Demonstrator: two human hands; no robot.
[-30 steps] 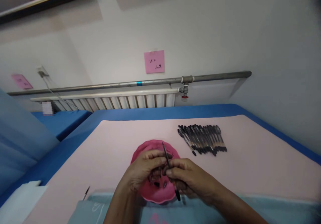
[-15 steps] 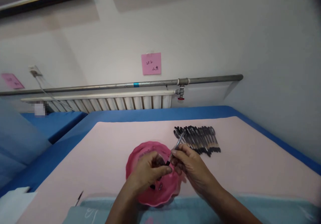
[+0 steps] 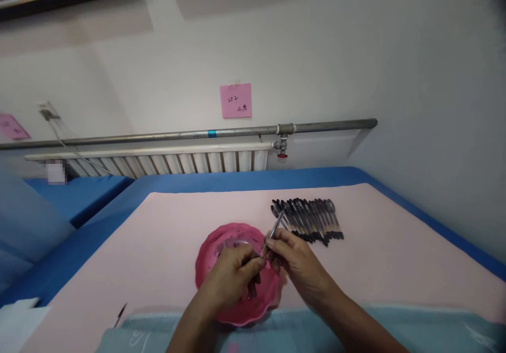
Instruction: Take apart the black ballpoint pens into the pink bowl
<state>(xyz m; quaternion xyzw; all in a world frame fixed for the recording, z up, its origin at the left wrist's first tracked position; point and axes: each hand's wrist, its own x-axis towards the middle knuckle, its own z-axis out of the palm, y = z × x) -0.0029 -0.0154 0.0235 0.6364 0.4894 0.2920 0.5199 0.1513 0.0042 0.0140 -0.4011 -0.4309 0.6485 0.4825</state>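
My right hand pinches a clear pen, which tilts with its upper end toward the back right. Closed fingertips of my left hand meet the pen's lower end, hiding that end from sight. Both hands are over the right part of a pink scalloped bowl. Small dark and clear pieces lie in the bowl, partly covered by my left hand. Behind my right hand, a row of black-capped pens lies side by side on the pink table covering.
A single pen or brush-like thing lies at the front left, next to a teal cloth. White sheets are at the left corner. A radiator and a pipe run along the wall behind the blue table edge.
My left fingers have closed in on the pen's lower end, and the black piece seen there before is now hidden. The view has shifted slightly.
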